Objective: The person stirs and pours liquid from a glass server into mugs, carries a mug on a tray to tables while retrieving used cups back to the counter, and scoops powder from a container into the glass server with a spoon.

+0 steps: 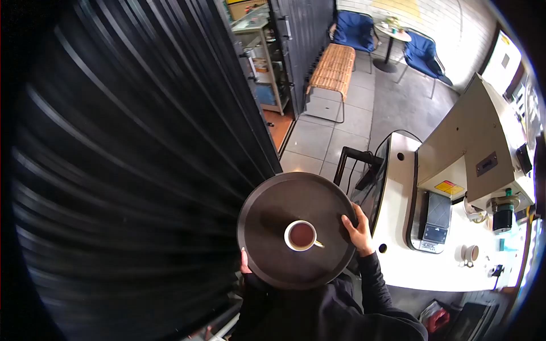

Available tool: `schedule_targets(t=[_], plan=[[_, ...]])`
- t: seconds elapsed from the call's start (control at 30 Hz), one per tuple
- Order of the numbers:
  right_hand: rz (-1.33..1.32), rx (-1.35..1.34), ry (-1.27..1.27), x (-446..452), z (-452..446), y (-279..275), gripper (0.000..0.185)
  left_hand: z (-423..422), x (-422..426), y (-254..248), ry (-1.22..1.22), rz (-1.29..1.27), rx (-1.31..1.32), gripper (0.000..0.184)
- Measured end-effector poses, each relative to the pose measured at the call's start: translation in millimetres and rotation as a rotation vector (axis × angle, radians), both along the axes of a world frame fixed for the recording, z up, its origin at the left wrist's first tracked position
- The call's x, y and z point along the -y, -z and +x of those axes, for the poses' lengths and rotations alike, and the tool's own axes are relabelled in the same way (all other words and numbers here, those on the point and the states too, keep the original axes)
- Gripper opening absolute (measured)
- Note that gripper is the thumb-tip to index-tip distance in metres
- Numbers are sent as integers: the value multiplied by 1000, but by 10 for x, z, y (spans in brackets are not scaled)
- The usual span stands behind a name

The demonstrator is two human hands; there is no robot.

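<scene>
A round dark brown serving tray [284, 199] is held level in front of my body. On it, a little right of and below its middle, stands a white cup [288, 243] with a reddish-brown drink inside and a small spoon or handle showing at its lower right. My right hand [359, 232] grips the tray's right rim, thumb on top and fingers under the edge. At the lower left rim, my left hand [245, 261] clasps the tray; only a little of it shows, the remaining fingers being hidden beneath.
Dark corrugated wall [142, 187] runs close along the left, with an open doorway [278, 128] ahead. To the right, a white counter [392, 227] carries a beige machine, a scale [435, 219] and a cup [471, 253]. Farther off are a wicker bench [333, 68], blue chairs [355, 31] and a round table [392, 33].
</scene>
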State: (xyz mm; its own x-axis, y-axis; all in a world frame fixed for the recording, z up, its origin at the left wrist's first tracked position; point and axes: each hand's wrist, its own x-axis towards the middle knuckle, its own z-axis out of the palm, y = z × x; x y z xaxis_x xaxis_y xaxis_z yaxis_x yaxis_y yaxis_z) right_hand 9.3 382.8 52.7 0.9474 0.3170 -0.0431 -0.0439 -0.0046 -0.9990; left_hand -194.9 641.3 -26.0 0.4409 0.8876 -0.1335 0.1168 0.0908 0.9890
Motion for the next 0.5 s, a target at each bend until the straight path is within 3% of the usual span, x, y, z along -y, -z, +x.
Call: schedule_targets(t=[0.1,0.5], plan=[[-70,76,180,-163,125,214,43,529,-485,-25,155,-52,13,45],[-42,19,737,-968,632,61,38,2817,-1670,-283,783,-308,19,42]])
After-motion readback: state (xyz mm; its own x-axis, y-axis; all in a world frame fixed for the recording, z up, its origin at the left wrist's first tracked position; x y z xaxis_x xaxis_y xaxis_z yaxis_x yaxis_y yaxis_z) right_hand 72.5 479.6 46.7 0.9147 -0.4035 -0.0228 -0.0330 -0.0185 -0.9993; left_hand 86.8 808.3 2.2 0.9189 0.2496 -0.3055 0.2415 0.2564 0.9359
